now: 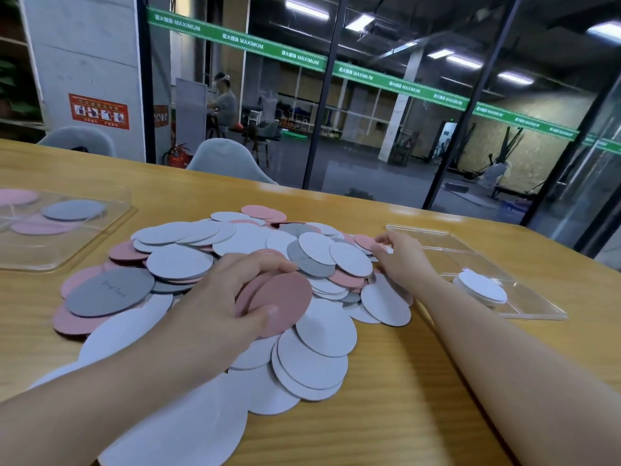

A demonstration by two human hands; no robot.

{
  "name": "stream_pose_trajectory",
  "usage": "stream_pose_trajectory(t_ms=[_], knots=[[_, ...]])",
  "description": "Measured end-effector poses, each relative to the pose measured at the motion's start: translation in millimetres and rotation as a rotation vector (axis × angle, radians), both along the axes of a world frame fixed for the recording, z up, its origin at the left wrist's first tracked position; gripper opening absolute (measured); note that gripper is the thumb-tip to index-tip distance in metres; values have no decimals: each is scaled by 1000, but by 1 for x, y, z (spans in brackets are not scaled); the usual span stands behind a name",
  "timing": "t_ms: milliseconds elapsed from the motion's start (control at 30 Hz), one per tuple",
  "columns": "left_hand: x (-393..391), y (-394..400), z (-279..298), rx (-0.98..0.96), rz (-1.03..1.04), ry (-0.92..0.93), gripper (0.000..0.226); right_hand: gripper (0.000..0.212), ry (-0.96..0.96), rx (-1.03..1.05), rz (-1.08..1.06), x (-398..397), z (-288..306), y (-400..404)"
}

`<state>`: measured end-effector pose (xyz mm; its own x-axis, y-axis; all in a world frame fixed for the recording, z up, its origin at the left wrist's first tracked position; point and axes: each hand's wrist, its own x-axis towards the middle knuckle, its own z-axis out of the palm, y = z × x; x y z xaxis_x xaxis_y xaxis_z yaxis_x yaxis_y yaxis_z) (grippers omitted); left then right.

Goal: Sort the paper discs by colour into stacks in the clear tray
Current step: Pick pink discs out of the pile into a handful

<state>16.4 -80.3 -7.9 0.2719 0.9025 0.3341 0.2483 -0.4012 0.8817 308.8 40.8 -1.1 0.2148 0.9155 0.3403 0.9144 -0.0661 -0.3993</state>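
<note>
Two bare hands work a heap of round paper discs (white, pink, grey) on the wooden table.
Left hand grips pink discs; right hand pinches one pink disc beside the clear plastic tray holding white discs.
</note>
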Motion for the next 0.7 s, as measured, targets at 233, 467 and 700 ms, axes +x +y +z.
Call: stream_pose_trajectory(t_ms=[233,467,700], knots=[[0,1,-1,17,-2,8,59,50,63,-159,-171,-10,2,27],[0,2,-3,24,-9,4,59,45,13,-296,-191,-4,4,39],[-1,4,-4,28,-19,-5,59,67,284,-201,-197,-9,8,32]])
